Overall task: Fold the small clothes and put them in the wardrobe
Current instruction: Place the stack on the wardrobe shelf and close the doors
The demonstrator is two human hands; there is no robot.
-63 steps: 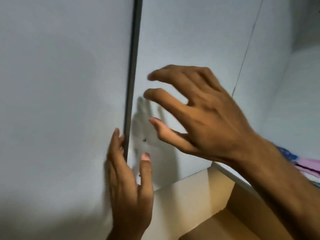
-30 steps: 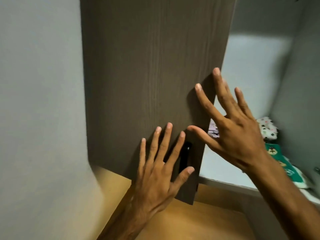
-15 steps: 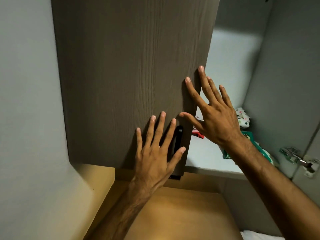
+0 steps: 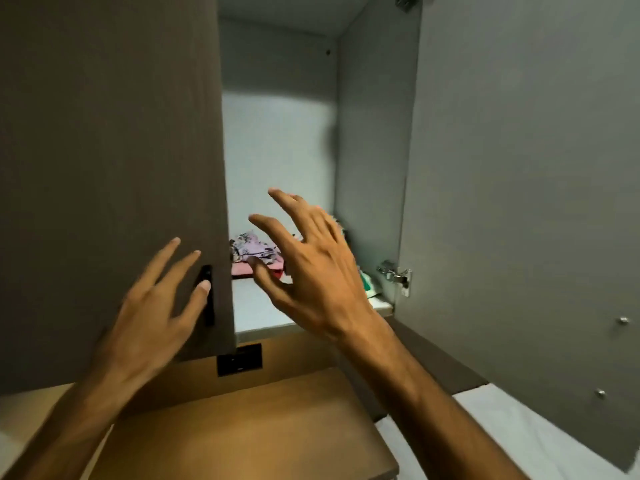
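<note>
The wardrobe's dark wood left door (image 4: 114, 168) fills the left of the view, nearly closed. My left hand (image 4: 156, 306) rests flat near its black handle (image 4: 207, 296), fingers spread. My right hand (image 4: 311, 268) hovers open in front of the wardrobe opening, off the door, holding nothing. On the pale shelf (image 4: 256, 313) inside lie folded small clothes: a lilac flowered piece on a pink one (image 4: 254, 254), and a green and white piece (image 4: 369, 285) mostly hidden behind my right hand.
The grey right door (image 4: 519, 202) stands swung open, with a metal hinge (image 4: 394, 273) on its inner edge. Below the wardrobe are a wooden surface (image 4: 249, 427), a black socket plate (image 4: 239, 360) and a white sheet (image 4: 502, 431) at lower right.
The left door has swung further shut under my left hand. My right hand has come off the door edge and now hovers before the opening. The view has shifted right.
</note>
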